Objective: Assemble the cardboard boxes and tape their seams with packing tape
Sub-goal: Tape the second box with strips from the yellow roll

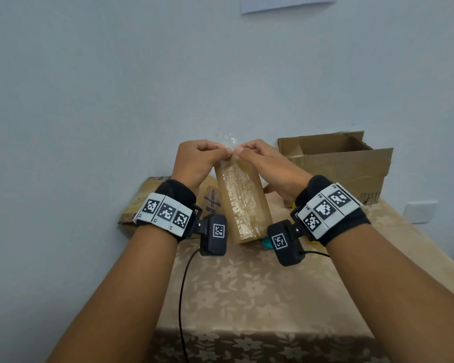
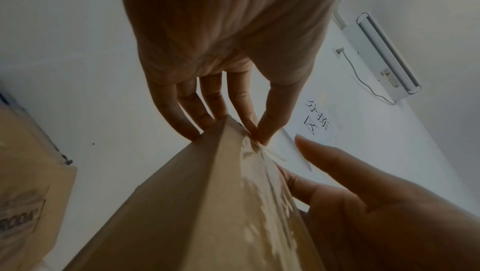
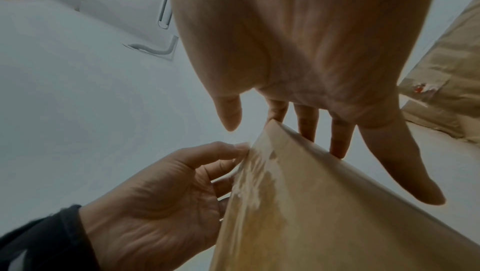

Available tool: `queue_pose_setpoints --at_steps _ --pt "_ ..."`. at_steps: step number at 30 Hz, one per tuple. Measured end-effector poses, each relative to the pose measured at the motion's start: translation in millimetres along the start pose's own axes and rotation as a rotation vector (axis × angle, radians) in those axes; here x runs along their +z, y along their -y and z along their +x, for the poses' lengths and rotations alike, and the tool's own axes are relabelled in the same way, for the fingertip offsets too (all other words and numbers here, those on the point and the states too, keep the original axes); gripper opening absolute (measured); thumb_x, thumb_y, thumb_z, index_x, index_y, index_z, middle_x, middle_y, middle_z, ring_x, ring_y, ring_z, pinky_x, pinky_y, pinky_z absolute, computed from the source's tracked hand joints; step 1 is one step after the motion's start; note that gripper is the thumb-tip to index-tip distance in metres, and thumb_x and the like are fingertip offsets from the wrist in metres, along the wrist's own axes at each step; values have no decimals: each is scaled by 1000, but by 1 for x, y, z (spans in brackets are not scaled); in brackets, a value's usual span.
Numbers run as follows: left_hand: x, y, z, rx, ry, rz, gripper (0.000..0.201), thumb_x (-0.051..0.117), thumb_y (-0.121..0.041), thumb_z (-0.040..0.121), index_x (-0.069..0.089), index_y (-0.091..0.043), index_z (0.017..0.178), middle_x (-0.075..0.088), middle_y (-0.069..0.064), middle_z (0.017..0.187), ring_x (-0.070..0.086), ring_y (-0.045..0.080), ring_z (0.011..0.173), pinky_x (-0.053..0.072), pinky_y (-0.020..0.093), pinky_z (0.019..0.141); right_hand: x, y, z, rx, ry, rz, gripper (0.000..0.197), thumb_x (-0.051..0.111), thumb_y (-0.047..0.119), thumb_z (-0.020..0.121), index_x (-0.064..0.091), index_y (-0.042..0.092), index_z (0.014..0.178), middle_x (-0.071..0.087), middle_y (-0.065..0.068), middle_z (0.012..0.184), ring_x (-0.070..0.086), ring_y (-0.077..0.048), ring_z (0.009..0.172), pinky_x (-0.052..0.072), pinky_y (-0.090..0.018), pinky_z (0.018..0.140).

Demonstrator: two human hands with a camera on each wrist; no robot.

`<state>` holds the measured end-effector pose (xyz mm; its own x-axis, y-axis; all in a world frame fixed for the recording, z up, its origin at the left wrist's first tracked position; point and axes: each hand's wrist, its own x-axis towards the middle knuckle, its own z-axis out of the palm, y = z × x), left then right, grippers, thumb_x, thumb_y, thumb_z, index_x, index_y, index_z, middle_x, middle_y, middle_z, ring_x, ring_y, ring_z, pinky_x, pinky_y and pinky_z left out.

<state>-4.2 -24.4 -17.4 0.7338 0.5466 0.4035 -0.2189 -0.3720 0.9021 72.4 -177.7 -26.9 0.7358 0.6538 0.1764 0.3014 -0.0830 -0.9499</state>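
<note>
I hold a small narrow cardboard box [image 1: 258,203] on end over the table, tilted toward me. A wrinkled strip of clear packing tape [image 1: 240,200] runs up its front face, and its loose end [image 1: 230,140] sticks up past the top. My left hand [image 1: 227,152] pinches that tape end between thumb and forefinger [image 2: 259,137], with its other fingers on the box's top edge. My right hand [image 1: 243,150] has its fingers curled over the box's top edge [image 3: 337,148], and its thumb [image 3: 228,119] stands clear of the cardboard.
A larger open cardboard box [image 1: 351,166] stands at the back right against the wall. Flattened cardboard [image 1: 147,197] lies at the left under my left wrist. Teal [image 1: 267,243] and yellow [image 1: 309,241] items lie below my right wrist. A floral cloth covers the table [image 1: 260,297].
</note>
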Motion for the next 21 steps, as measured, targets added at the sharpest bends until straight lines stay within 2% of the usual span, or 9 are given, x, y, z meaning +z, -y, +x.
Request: queue_pose_setpoints --at_steps 3,4,6,8,10,13,17,19,21 --pt "0 -1 -1 9 20 -2 10 87 -10 77 79 -6 81 77 14 85 74 31 89 59 51 94 2 2 -3 -23 -26 5 32 58 53 99 60 28 120 67 4 120 67 -16 110 57 -40 88" --pt "0 -1 -2 14 29 -2 12 88 -10 76 79 -6 82 77 14 85 74 28 86 60 50 93 2 2 -4 -32 -38 -5 32 60 52 99 60 28 119 67 3 119 68 -17 107 59 -38 82" --pt "1 -2 -3 23 42 5 15 89 -11 74 79 -4 83 77 14 85 73 24 84 61 47 92 4 3 -6 -44 -58 -17 30 63 49 98 60 27 118 67 3 117 69 -16 100 55 -29 68" --pt "0 -3 -3 23 46 1 12 88 -8 74 79 -5 81 77 13 84 72 23 84 60 48 92 4 2 -5 -49 -60 -12 26 64 43 99 59 26 118 65 3 118 69 -14 97 52 -26 64" --pt "-2 -2 -2 12 42 8 8 87 -6 76 79 -8 79 77 10 84 73 24 86 60 48 94 4 0 -3 -49 -42 4 23 64 35 100 58 26 120 63 3 124 69 -16 100 55 -28 64" --pt "-2 0 0 -18 23 22 7 86 -11 78 79 -9 78 77 11 86 73 25 87 59 48 94 2 -2 -1 -55 -3 14 25 64 29 101 57 25 125 61 2 129 70 -21 104 58 -31 66" --pt "1 3 2 -69 -49 28 22 82 -27 83 77 -17 64 76 8 78 69 20 77 59 54 92 3 -4 1 -93 33 14 28 65 21 101 55 19 127 61 -2 131 69 -23 110 60 -31 69" --pt "4 5 1 -71 -81 61 24 83 -31 82 76 -19 62 76 8 78 70 22 77 59 53 90 3 -4 2 -107 25 -28 35 66 20 101 48 20 131 59 -2 130 67 -24 112 62 -39 77" --pt "6 7 2 -67 -112 78 24 83 -34 80 76 -19 63 76 5 75 71 22 77 61 51 87 1 -2 1 -107 25 -46 49 66 19 100 38 26 140 58 -3 128 69 -26 108 64 -44 79"
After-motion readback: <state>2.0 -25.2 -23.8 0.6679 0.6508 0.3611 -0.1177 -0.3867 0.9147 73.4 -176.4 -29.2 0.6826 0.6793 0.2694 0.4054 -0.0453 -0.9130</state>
